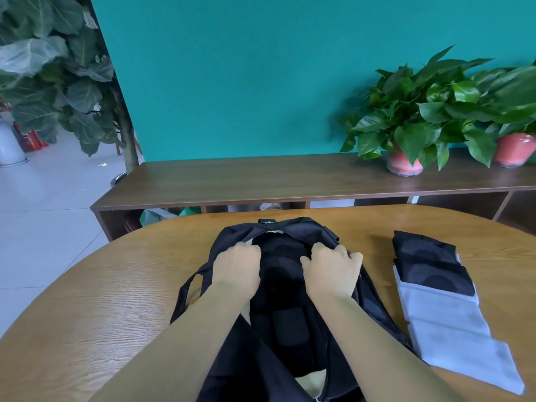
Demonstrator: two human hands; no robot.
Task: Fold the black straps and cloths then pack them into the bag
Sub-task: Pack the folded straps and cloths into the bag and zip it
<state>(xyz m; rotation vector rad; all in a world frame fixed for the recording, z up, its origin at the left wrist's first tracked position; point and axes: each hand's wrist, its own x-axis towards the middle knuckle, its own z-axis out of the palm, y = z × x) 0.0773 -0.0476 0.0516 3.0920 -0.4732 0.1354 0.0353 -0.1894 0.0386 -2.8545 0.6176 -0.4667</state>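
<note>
Backpack opening: the black backpack (278, 300) lies flat in the middle of the wooden table (101, 300), mouth spread wide toward the camera; dark folded pieces already lie inside it
Left hand fingers: curled down over the left lip of the opening, knuckles up; the left hand (236, 266) grips that edge of fabric
Right hand fingers: curled likewise over the right lip; the right hand (330, 269) holds that edge, thumb pointing inward toward the gap
Between the hands: the packed black straps (285, 288) show as padded dark shapes, stacked along the length of the bag
Waiting to the right: two folded black cloths (426, 262) rest on a pale grey cloth (452, 323), just beside the bag and apart from both hands
Step in hand: holding the mouth open, most likely to settle what is inside or make room for more
Doing it well: pull the two lips apart evenly so the zip line stays clear; press the packed straps flat before adding anything; keep one hand on the rim while the other fetches the folded pieces, carrying them in flat so the folds hold
Risk: a lip released too soon may fall across the opening and catch the next piece
</note>
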